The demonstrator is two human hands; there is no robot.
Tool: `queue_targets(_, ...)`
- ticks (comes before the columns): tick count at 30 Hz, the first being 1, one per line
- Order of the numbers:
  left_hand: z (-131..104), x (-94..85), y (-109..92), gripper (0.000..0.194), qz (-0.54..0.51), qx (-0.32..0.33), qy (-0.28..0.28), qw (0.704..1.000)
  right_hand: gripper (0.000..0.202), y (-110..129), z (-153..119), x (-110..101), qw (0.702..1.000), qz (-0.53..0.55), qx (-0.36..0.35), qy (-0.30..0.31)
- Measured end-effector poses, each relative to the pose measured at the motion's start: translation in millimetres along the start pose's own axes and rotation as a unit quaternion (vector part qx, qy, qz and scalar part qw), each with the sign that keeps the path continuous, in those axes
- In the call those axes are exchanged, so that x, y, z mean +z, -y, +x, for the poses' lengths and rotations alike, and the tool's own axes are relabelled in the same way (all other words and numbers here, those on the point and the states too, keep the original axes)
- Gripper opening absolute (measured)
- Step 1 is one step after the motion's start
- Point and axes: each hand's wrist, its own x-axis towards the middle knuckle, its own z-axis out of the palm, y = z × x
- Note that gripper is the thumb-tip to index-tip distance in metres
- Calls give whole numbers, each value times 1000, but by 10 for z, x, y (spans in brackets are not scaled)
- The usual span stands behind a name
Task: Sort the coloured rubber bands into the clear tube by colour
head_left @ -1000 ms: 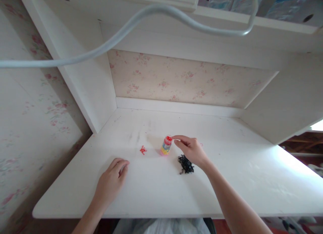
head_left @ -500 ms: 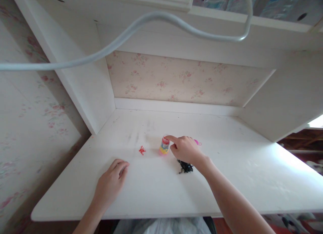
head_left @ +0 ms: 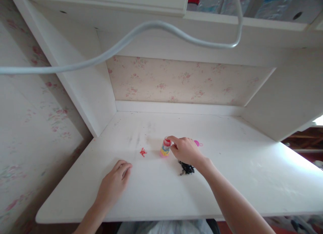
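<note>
A small clear jar [head_left: 165,148] with red, blue, yellow and pink layers of what look like tiny elastic bands stands upright on the white desk. My right hand [head_left: 186,149] is at its right side. The index finger stretches out to the jar's mouth, and its tip is at or just inside the rim. The thumb points down beside the jar, and the other fingers are curled. A small heap of red bands [head_left: 143,152] lies left of the jar. Nearer to me, under my right wrist, sits a pile of black bands [head_left: 187,168]. My left hand [head_left: 115,178] rests on the desk with its fingers curled in, nothing visible in them.
A pink lid with a loop [head_left: 197,143] lies behind my right hand, partly covered by it. A thick white cable [head_left: 156,24] crosses the upper view. Overhead, a shelf [head_left: 242,23] holds plastic bottles. Side panels and a papered back wall enclose the desk [head_left: 156,197].
The view has shifted slightly, so the scene sits a little lower. My right index finger stays at the jar's mouth, and my left hand stays on the desk.
</note>
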Motion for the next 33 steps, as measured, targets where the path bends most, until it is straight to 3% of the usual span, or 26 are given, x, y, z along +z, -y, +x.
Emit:
queue_targets(7, 355, -102, -246, 28, 20, 24, 84, 996, 43, -63, -21, 32, 998, 26, -17, -48)
queue_targets(16, 632, 88, -398, 29, 174, 22, 47, 983, 44, -144, -161, 62, 987, 116, -9, -113)
queue_targets(21, 650, 146, -423, 33, 230, 42, 44, 971, 32, -183, -404, 358, 930, 309, 42, -195)
queue_targets(24, 635, 163, -396, 34, 242, 62, 55, 967, 27, -190, -532, 597, 904, 368, 79, -202)
queue_targets(28, 614, 164, -342, 32, 225, 82, 58, 969, 27, -181, -612, 792, 895, 387, 103, -197)
queue_targets(33, 636, 91, -351, 30, 164, 75, 29, 983, 29, -170, -651, 831, 906, 365, 81, -199)
